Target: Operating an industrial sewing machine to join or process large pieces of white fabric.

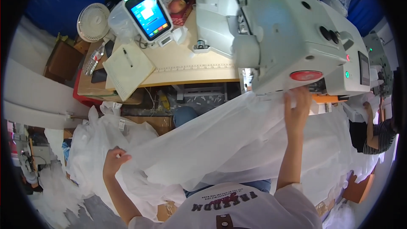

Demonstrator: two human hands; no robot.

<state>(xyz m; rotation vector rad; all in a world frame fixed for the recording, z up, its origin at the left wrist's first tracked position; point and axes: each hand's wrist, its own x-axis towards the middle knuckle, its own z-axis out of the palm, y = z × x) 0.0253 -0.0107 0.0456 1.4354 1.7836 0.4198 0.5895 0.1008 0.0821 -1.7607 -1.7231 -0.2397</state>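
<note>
A long sheet of white sheer fabric (220, 140) stretches across my lap, one edge running taut up to the head of a white sewing machine (280, 38). At the left, my left hand (114, 161) is curled closed at the fabric's edge, thumb pointing right. My right hand (298, 108) is up against the front of the machine head with the fabric at its fingers, thumb bent in on the left side. The fingertips there are partly hidden, and so is the needle area.
On the wooden table (190, 70) are a lit touchscreen device (150, 15), an open notebook (128, 67) with a pen (127, 57), a small fan (93, 22) and a plastic bottle (93, 60). More white fabric (97, 144) is heaped at left. Another person (377, 138) works at far right.
</note>
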